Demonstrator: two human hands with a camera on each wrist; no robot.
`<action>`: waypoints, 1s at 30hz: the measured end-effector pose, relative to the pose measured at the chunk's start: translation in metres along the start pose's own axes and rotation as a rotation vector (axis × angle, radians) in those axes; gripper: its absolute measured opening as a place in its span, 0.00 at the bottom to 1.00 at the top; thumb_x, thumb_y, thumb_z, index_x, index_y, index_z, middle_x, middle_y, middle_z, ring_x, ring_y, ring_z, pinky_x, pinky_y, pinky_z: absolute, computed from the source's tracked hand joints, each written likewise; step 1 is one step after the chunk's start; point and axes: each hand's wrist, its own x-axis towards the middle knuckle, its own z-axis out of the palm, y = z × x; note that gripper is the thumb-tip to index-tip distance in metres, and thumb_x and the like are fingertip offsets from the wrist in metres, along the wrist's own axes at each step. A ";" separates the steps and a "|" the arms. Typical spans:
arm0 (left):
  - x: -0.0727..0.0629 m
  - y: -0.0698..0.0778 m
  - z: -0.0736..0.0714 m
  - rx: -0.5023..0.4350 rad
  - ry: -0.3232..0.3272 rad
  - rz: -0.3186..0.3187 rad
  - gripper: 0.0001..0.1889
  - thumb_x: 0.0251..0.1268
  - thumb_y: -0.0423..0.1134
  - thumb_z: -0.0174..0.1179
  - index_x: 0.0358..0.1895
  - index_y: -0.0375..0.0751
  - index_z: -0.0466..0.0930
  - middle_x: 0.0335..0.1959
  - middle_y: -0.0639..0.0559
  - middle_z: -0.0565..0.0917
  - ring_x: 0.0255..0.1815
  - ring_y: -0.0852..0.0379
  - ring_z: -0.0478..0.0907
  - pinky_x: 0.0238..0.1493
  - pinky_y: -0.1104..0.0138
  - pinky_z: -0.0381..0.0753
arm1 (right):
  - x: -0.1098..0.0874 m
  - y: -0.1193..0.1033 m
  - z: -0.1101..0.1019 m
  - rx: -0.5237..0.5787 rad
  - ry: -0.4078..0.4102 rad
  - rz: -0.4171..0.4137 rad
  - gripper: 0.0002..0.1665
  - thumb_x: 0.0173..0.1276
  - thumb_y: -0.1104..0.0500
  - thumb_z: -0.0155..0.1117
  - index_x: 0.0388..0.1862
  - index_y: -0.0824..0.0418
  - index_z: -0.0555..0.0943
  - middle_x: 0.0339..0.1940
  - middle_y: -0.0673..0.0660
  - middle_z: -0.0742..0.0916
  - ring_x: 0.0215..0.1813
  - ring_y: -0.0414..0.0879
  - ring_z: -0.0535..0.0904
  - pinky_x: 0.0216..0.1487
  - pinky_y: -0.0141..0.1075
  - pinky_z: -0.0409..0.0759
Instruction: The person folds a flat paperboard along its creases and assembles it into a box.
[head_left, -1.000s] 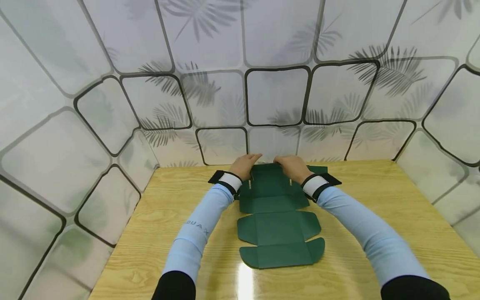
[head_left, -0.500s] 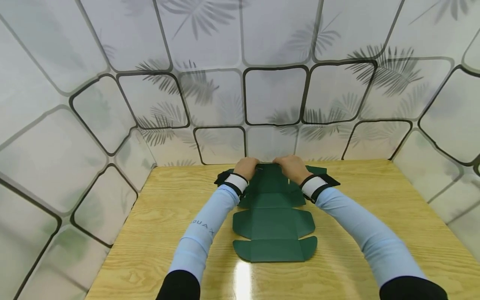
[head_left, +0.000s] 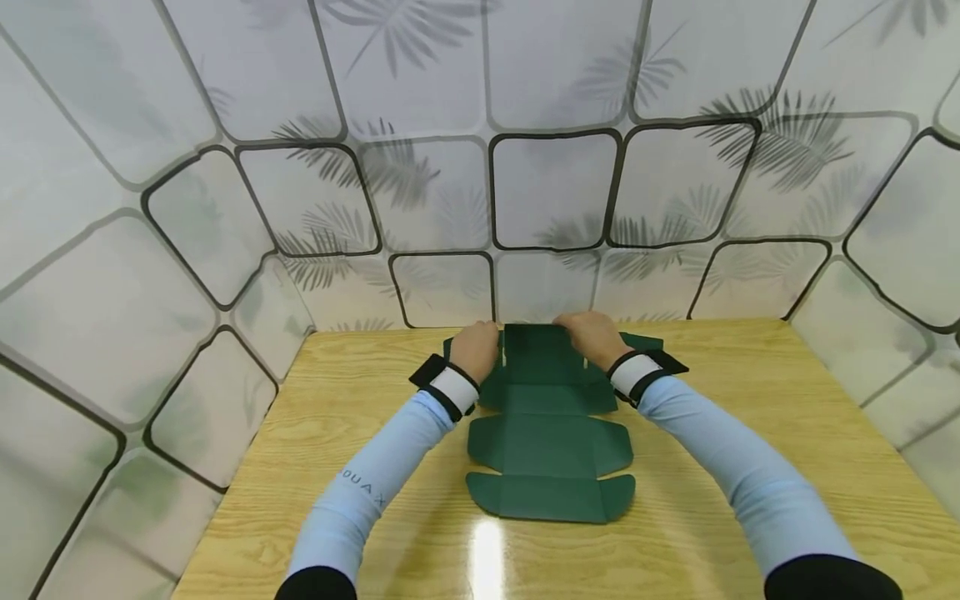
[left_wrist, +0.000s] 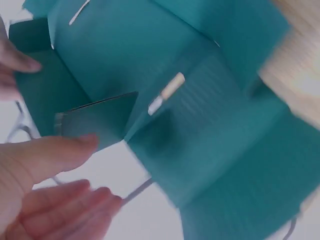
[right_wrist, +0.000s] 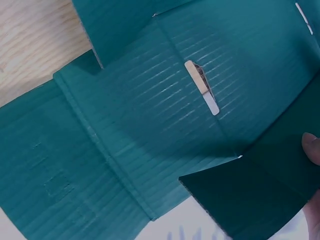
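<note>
One end of the carton (head_left: 551, 446), the far one, is pinched by the right hand (head_left: 591, 336); the left hand (head_left: 475, 350), thumb and fingers apart, is at a left flap (left_wrist: 107, 120). Its length runs nearward along the counter (head_left: 337, 483).

One green cardboard blank (head_left: 551, 446), two hands (head_left: 475, 352) (head_left: 592, 337), two wrist straps (head_left: 452, 390) (head_left: 634, 372), two blue sleeves (head_left: 373, 479) (head_left: 738, 462), one wooden table (head_left: 757, 375)

Head view forward-down; both wrist views close, sharing green cardboard (head_left: 551, 447).
</note>
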 end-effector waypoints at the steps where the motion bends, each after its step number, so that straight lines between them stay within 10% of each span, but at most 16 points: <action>1: -0.009 0.001 0.001 0.006 0.003 -0.009 0.09 0.63 0.35 0.64 0.26 0.35 0.82 0.24 0.43 0.85 0.24 0.50 0.84 0.25 0.61 0.82 | -0.001 0.001 0.000 -0.004 0.000 -0.001 0.16 0.63 0.74 0.60 0.49 0.65 0.84 0.36 0.61 0.89 0.33 0.55 0.85 0.37 0.47 0.83; 8: -0.051 0.005 0.025 0.140 -0.184 -0.048 0.24 0.61 0.57 0.63 0.16 0.43 0.77 0.15 0.50 0.80 0.17 0.56 0.79 0.20 0.66 0.79 | -0.003 0.005 0.000 -0.038 0.006 -0.015 0.18 0.61 0.75 0.61 0.49 0.65 0.84 0.34 0.61 0.89 0.29 0.54 0.84 0.33 0.46 0.82; 13: -0.055 0.009 0.036 0.275 -0.245 -0.073 0.31 0.62 0.66 0.56 0.10 0.46 0.71 0.12 0.52 0.76 0.15 0.58 0.76 0.15 0.69 0.70 | -0.002 0.001 0.002 -0.010 0.013 -0.017 0.19 0.62 0.75 0.60 0.50 0.65 0.83 0.35 0.61 0.89 0.29 0.55 0.84 0.32 0.46 0.82; 19: -0.053 0.026 0.027 0.222 -0.223 -0.015 0.31 0.63 0.64 0.57 0.09 0.47 0.65 0.09 0.53 0.71 0.12 0.58 0.72 0.14 0.67 0.70 | -0.003 -0.002 0.004 -0.023 0.035 -0.010 0.19 0.60 0.76 0.62 0.49 0.65 0.84 0.35 0.61 0.89 0.29 0.55 0.84 0.31 0.46 0.82; 30: -0.049 0.057 0.060 0.167 -0.452 0.109 0.37 0.72 0.66 0.37 0.34 0.40 0.90 0.48 0.47 0.87 0.47 0.53 0.84 0.53 0.65 0.80 | -0.006 0.002 0.012 -0.016 0.068 -0.030 0.19 0.61 0.75 0.61 0.50 0.64 0.84 0.30 0.60 0.89 0.19 0.50 0.78 0.24 0.41 0.78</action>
